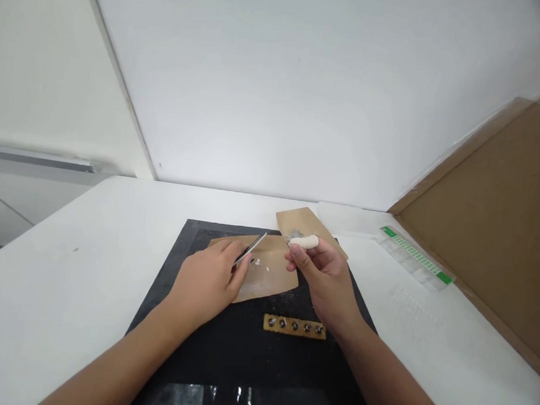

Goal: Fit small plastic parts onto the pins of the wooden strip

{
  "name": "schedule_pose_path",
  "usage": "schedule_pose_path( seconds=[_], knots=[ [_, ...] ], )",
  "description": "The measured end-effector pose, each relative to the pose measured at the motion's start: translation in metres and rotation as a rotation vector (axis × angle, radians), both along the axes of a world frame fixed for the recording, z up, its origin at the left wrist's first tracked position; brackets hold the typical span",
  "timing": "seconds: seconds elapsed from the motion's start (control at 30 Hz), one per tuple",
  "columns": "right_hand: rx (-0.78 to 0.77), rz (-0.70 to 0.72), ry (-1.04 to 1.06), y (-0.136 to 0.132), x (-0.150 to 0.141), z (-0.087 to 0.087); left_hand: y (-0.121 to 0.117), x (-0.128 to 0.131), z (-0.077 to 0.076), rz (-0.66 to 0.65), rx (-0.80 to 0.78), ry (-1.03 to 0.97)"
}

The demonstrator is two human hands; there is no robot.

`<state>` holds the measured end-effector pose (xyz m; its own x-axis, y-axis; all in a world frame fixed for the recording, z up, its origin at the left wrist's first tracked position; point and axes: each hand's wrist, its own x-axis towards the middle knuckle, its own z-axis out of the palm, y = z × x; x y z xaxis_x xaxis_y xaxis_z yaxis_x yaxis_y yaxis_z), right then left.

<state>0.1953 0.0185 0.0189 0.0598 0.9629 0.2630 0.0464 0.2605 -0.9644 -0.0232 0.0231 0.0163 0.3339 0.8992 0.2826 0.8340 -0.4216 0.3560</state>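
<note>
My left hand [213, 279] is closed around a thin flat piece [250, 249], dark on its face with a pale edge, tilted up over a sheet of brown paper [269, 282]. Several tiny white bits [258, 262] lie on that paper beside my left fingertips. To the right, my right hand [325, 274] is raised over the paper's edge. A white finger cover [305, 242] sits on its index finger, and the thumb presses towards that fingertip. Whatever is pinched there is too small to make out.
A wooden strip [294, 326] with several round metal studs lies on the black mat [222, 359]. Behind my right hand is another brown sheet [306, 220] with a grey smudge. A clear case with green labels [416, 256] lies right, near a cardboard panel [490, 224].
</note>
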Motion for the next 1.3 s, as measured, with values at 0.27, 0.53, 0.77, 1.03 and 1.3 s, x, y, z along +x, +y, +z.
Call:
schedule_pose_path(
  seconds=[0.27, 0.53, 0.77, 1.03, 1.3],
  knots=[
    [0.325, -0.212, -0.504, -0.003, 0.004, -0.004, 0.005, -0.003, -0.013, -0.003, 0.18, 0.058],
    [0.637, -0.301, -0.847, -0.003, 0.003, -0.006, -0.007, 0.012, 0.0, -0.167, 0.012, -0.533],
    [0.817, -0.273, -0.985, -0.01, 0.002, -0.004, -0.016, 0.021, -0.002, -0.144, -0.211, -0.806],
    [0.915, -0.225, -1.029, -0.012, 0.01, 0.001, -0.017, 0.022, -0.003, -0.109, -0.354, -0.91],
    [0.971, -0.133, -0.98, -0.011, 0.015, 0.0, -0.019, 0.025, -0.006, -0.044, -0.495, -1.027]
  ],
)
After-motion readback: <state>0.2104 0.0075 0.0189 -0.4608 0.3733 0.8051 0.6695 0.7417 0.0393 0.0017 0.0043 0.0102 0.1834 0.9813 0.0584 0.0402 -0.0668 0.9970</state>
